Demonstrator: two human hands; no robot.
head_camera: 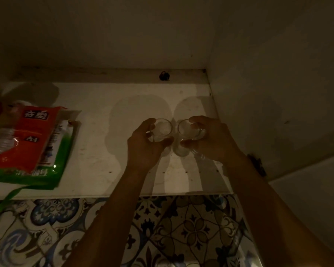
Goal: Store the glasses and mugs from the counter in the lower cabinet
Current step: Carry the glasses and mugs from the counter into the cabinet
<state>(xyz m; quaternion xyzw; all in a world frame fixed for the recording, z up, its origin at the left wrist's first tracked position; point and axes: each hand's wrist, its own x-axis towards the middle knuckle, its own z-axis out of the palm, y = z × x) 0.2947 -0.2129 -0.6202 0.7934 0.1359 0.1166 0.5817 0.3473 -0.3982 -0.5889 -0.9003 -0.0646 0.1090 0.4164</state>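
Observation:
Both my arms reach into the dim lower cabinet. My left hand [146, 145] grips a clear glass [163, 129] from its left side. My right hand [210, 138] grips a second clear glass [185, 130] from its right side. The two glasses are upright and side by side, nearly touching, over the white cabinet floor [104, 143] towards the right half. I cannot tell whether their bases rest on the floor or hover just above it.
An orange and green plastic bag [33, 143] with a plastic bottle lies on the cabinet floor at the left. The cabinet's right wall [268, 93] stands close to my right hand. A small dark object [164, 75] sits at the back edge. Patterned tiles [191, 228] cover the room floor below.

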